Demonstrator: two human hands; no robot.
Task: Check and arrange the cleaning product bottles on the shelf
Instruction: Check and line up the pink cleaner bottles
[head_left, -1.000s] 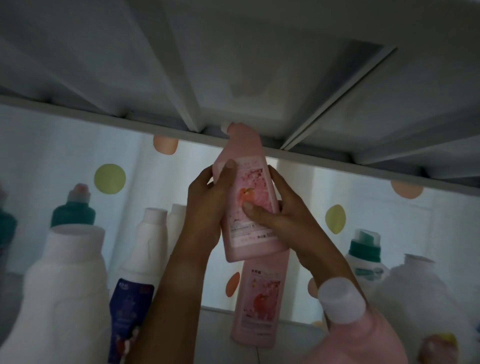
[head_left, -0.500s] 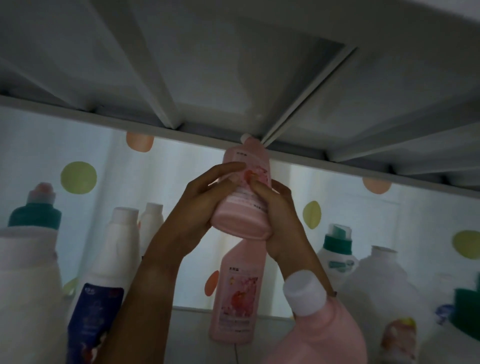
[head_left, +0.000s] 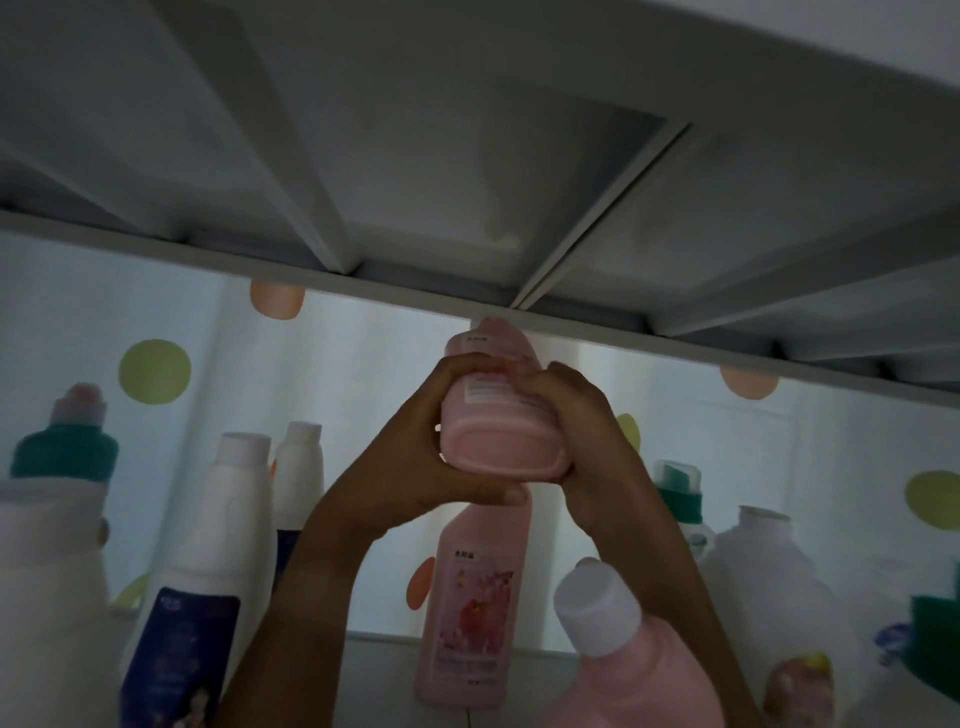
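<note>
Head view, held bottle: a small pink bottle (head_left: 501, 415) is lifted high and tipped so its base faces the camera, its cap end close under the upper shelf's underside (head_left: 467, 182).
Head view, left hand: the left hand (head_left: 415, 462) grips the held bottle from its left side, fingers curled over the top of the label and thumb running under the base.
Head view, right hand: the right hand (head_left: 576, 431) grips the same bottle from its right side, fingers wrapped round the body.
Head view, step in hand: this looks like the checking part, the base and back label being turned up for inspection.
Head view, standing pink bottle: a matching pink bottle with a floral label (head_left: 475, 608) stands upright directly below the held bottle, at the back of the shelf.
Head view, left of the held bottle: a white bottle with a dark blue label (head_left: 202, 582), a second white bottle (head_left: 298, 473) behind it, and a large white jug with a green cap (head_left: 57, 519).
Head view, right of the held bottle: a pink jug with a white cap (head_left: 623, 649) in front, a green-capped white bottle (head_left: 678, 493) and a large white jug (head_left: 748, 597) behind.
Head view, backdrop: a white sheet with coloured dots (head_left: 156, 371).
Progress: one bottle is under inspection and not yet set back; the rest stand upright, but whether they are checked cannot be told.
Left to do: return this bottle, probably beside its twin, then go through the others.
</note>
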